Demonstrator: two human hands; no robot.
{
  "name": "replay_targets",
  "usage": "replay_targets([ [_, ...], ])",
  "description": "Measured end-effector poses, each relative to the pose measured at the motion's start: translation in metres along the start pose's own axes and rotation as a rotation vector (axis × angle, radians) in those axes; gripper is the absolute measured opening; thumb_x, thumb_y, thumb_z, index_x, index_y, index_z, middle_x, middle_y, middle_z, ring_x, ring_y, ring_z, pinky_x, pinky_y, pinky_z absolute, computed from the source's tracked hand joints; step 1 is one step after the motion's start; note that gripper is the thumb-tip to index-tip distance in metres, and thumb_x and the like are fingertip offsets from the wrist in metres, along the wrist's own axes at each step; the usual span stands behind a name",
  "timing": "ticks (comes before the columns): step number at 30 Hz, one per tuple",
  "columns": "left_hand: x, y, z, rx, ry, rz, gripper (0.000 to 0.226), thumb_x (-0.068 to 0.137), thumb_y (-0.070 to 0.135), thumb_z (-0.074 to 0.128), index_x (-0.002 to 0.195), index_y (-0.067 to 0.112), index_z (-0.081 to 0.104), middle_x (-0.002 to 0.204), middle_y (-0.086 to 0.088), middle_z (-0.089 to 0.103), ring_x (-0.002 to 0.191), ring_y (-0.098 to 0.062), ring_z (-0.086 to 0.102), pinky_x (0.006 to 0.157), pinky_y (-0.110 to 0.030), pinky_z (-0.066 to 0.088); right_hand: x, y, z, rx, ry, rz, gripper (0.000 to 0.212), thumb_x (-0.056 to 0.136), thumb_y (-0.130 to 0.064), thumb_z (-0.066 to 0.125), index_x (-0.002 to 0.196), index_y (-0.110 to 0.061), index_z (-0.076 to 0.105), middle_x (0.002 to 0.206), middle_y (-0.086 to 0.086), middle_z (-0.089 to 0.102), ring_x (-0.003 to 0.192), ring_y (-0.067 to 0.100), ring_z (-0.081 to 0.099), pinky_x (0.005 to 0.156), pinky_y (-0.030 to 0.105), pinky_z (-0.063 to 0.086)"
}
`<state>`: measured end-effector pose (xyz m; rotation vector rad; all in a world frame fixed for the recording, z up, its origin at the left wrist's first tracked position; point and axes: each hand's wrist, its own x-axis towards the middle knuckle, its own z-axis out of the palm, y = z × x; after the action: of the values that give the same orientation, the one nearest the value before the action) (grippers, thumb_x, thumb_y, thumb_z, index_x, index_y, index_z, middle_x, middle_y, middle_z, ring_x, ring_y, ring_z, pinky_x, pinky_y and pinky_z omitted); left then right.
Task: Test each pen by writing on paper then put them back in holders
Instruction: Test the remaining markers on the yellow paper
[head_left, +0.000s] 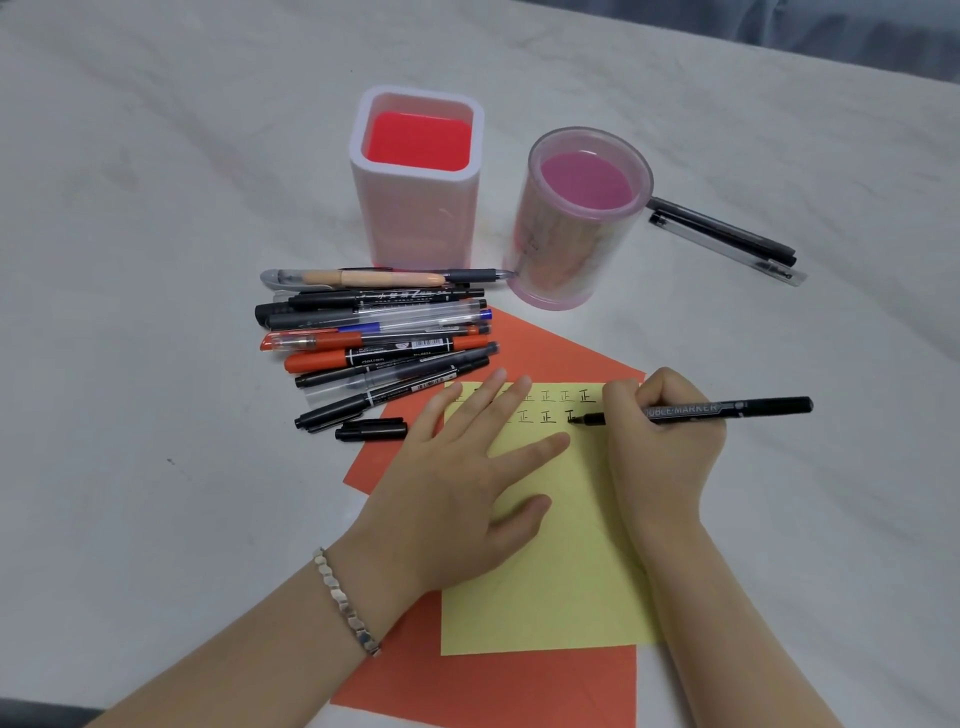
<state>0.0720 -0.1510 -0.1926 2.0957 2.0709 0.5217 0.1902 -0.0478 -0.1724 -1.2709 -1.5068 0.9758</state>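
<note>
right hand (660, 441) grips black marker (727, 407), tip on yellow paper (561, 571). left hand (457, 478) flat on paper's left half, fingers straight, hiding some written characters (566, 397). pen pile (379, 348) beyond paper's far-left corner, labels blurred.

Left forearm (249, 639) enters from the near left and runs diagonally toward the far right. Left hand (457, 499) lies flat, palm down, fingers (511, 389) straight and slightly spread, pointing far and right, thumb extended to the right. Right forearm (727, 623) enters from the near edge and runs away, leaning slightly left. Right hand (660, 441), just right of the left, has its fingers curled in a writing grip around a black marker (727, 407), knuckles uppermost.
</note>
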Motion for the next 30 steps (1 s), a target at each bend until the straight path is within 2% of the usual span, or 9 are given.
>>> replay_targets([
  [6,0.000,0.000,0.000,0.002,-0.003,-0.002,0.044,0.086,0.048,0.042,0.127,0.036,0.053,0.147,-0.011,0.036,0.138,-0.024,0.028,0.108,-0.047,0.019,-0.001,-0.001,0.001,-0.012,-0.040,0.018,0.033,0.068,-0.009,0.050,0.048,-0.016,0.025,0.039,-0.007,0.027,0.041,0.005,0.027,0.043,0.010,0.024],
  [13,0.000,-0.001,0.000,0.007,0.007,0.002,0.044,0.085,0.048,0.042,0.126,0.037,0.054,0.147,-0.010,0.037,0.138,-0.023,0.028,0.110,-0.045,0.016,0.001,0.000,-0.001,-0.020,0.070,0.043,0.039,0.070,0.003,0.049,0.049,-0.016,0.022,0.036,-0.008,0.024,0.040,0.005,0.026,0.041,0.011,0.022],
  [16,0.000,-0.001,0.000,0.007,0.005,0.006,0.043,0.085,0.047,0.043,0.125,0.037,0.055,0.146,-0.010,0.037,0.138,-0.024,0.029,0.109,-0.045,0.017,0.000,-0.002,-0.002,0.034,0.100,0.053,0.035,0.070,-0.002,0.049,0.050,-0.016,0.023,0.038,-0.009,0.026,0.041,0.004,0.026,0.042,0.011,0.022],
  [20,0.000,0.000,0.000,0.031,-0.017,0.021,0.043,0.085,0.047,0.041,0.125,0.037,0.055,0.145,-0.010,0.039,0.136,-0.025,0.032,0.107,-0.045,0.018,0.006,-0.005,-0.007,0.063,0.132,0.132,0.041,0.081,-0.003,0.055,0.051,-0.014,0.028,0.039,-0.010,0.029,0.043,0.004,0.030,0.044,0.011,0.026],
  [25,-0.001,-0.001,-0.004,0.091,-0.068,0.063,0.044,0.089,0.048,0.036,0.129,0.036,0.050,0.146,-0.009,0.038,0.136,-0.024,0.032,0.108,-0.043,0.016,0.006,-0.014,-0.023,0.063,0.068,0.175,0.037,0.085,-0.021,0.061,0.055,-0.016,0.039,0.049,-0.005,0.038,0.048,0.010,0.036,0.048,0.017,0.031],
  [27,0.001,0.001,-0.008,0.103,-0.024,0.089,0.042,0.092,0.045,0.034,0.129,0.032,0.048,0.143,-0.010,0.042,0.133,-0.022,0.038,0.107,-0.042,0.019,0.002,-0.019,-0.031,0.063,0.029,0.177,0.033,0.084,-0.023,0.063,0.059,-0.014,0.043,0.053,0.000,0.043,0.051,0.013,0.039,0.052,0.022,0.034],
  [30,0.002,0.001,-0.025,0.069,0.165,0.090,0.033,0.088,0.031,0.042,0.118,0.022,0.052,0.126,-0.006,0.059,0.115,-0.017,0.053,0.099,-0.036,0.031,-0.005,-0.024,-0.043,0.035,-0.038,0.179,0.032,0.083,-0.025,0.066,0.060,-0.014,0.046,0.050,-0.004,0.045,0.050,0.012,0.040,0.054,0.027,0.033],
])
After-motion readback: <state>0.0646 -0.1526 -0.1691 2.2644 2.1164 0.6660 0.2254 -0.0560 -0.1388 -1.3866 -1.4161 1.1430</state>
